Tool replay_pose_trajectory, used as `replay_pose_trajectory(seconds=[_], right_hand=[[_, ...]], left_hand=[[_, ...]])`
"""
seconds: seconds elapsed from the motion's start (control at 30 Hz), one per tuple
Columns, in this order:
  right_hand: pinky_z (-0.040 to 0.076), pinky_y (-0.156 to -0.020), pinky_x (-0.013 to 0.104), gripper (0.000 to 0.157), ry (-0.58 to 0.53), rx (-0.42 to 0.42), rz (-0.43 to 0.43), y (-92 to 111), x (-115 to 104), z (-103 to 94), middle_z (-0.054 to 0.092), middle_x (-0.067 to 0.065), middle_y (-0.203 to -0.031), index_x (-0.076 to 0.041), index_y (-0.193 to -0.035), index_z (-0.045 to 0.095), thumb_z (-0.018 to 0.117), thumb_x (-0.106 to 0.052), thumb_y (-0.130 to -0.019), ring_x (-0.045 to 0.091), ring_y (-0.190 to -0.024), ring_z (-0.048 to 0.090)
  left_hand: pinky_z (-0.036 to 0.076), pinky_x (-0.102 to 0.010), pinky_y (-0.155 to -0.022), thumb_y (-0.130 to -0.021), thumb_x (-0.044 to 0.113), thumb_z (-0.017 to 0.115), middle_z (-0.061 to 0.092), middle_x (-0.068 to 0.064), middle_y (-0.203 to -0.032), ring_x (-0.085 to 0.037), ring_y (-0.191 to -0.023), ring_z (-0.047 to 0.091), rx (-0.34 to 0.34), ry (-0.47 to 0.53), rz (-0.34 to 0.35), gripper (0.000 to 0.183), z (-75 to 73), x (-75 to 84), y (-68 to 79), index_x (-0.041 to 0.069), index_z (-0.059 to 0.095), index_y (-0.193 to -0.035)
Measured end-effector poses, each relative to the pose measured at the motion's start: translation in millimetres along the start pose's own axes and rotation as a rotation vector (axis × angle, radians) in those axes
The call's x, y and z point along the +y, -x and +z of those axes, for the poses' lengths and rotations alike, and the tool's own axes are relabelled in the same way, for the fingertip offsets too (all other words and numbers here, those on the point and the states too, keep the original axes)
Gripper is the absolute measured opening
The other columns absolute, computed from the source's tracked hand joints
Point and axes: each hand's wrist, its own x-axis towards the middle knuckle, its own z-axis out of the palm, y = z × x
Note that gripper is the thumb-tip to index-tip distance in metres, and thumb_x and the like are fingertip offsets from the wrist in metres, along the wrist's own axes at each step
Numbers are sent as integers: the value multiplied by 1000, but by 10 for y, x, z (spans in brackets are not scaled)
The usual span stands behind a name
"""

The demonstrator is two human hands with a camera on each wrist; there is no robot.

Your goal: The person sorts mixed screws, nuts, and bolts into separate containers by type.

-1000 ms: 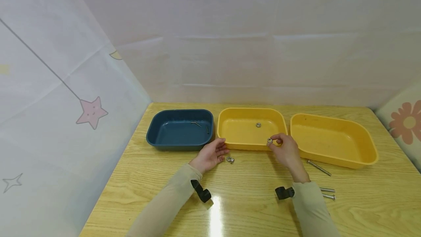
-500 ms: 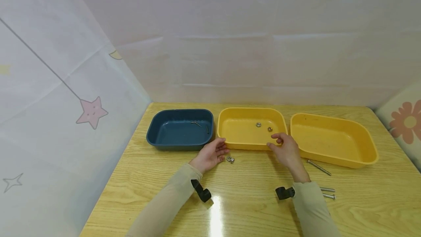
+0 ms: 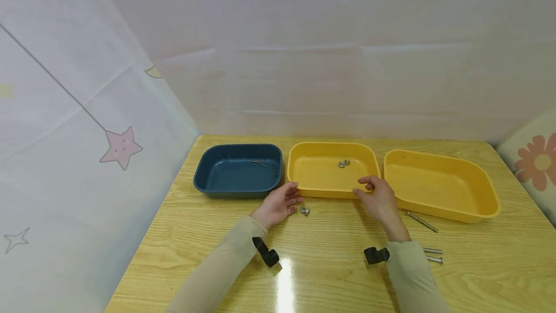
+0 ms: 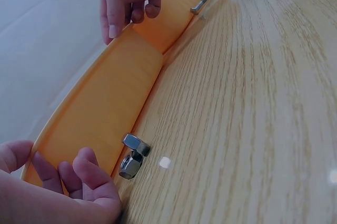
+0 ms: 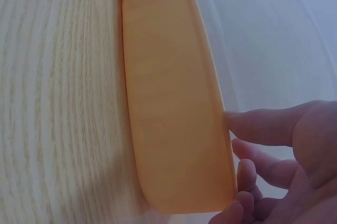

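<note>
In the head view my left hand [image 3: 280, 205] is at the left front corner of the middle yellow tray [image 3: 334, 193]. It pinches the corner, thumb at the rim and bent fingers against the outer wall, as the left wrist view shows. Two nuts [image 4: 135, 144] touch each other on the table beside these fingers. My right hand [image 3: 379, 200] is over the tray's right front corner, its thumb touching the rim and its fingers loosely bent around nothing. Inside the tray, a nut [image 3: 341, 164] and a second nut [image 3: 347, 162] lie side by side.
A blue tray [image 3: 236, 194] with several small screws [image 3: 260, 163] stands on the left. Another yellow tray [image 3: 447, 213] stands at an angle on the right. A long bolt [image 3: 422, 221] lies before it, and more bolts [image 3: 434, 259] lie by the right sleeve.
My right hand has let go of a nut, which dropped into the middle yellow tray and rolled back and left to the other nut. Both hands have stayed in place.
</note>
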Motion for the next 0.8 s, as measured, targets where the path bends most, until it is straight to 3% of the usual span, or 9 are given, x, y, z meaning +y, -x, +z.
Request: replay_pose_trajectory(seconds=[0.43,0.8], right_hand=[[40,-75,35,36,1,38,-13,25,-23,-36,53,24,-112,4,-122,59,62,-18,-93,32,-95,51],[41,-69,30,33,-63,70,-66,153,-246,-64,57,19,-112,-4,-120,61,62,-24,-95,25,-85,50]], left_hand=[[41,-25,-70,-95,24,56,54,1,-91,-16,-87,56,4,-1,-7,11,-12,2,-10,13,55,-96],[41,-24,-69,-95,24,56,55,1,-89,-16,-86,56,5,1,1,12,-13,-1,-5,13,56,-95]])
